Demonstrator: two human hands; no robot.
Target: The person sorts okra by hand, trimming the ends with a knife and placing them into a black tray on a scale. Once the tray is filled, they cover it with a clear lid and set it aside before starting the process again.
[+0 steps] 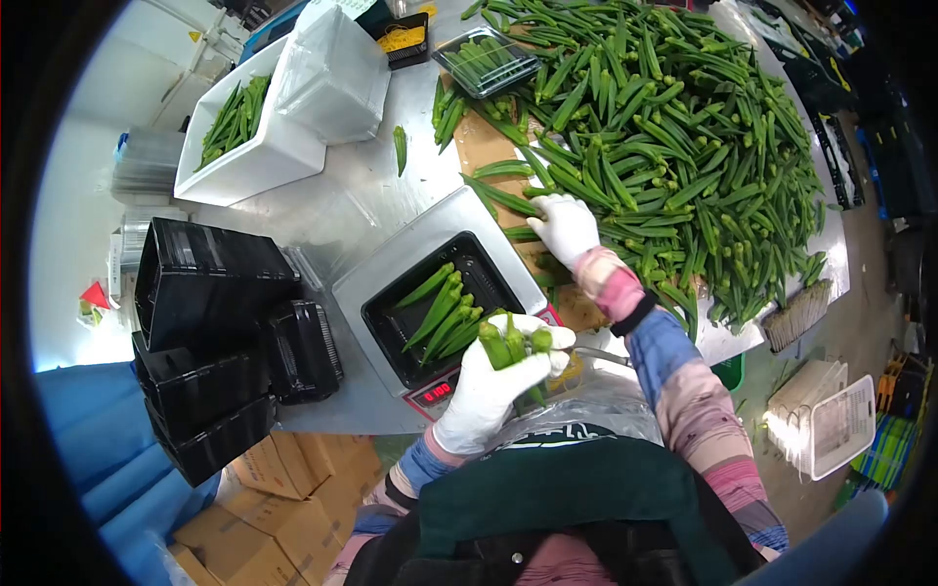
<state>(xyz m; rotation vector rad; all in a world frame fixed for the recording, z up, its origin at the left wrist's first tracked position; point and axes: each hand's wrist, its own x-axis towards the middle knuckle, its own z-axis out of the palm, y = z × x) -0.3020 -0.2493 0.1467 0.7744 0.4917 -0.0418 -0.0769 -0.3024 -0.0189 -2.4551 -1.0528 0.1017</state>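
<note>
My left hand (489, 386), in a white glove, is closed around several green okra pods (498, 344), their stem ends pointing up. It is over the near right corner of a black plastic tray (379, 327). Inside this tray more okra pods (440, 311) lie side by side. The tray rests on a scale (479, 217) with a red display (434, 393) that seems to read 0.100. My right hand (567, 232), also gloved in white, is at the left edge of a large okra pile (674, 146). Its fingers are curled on an okra pod, partly hidden.
Stacked black trays (210, 283) stand left of the scale. Behind is a white foam box (264, 171) with okra, beside clear lids (337, 78). A covered okra pack (486, 61) sits by the pile. A brush (796, 317) lies at the right table edge.
</note>
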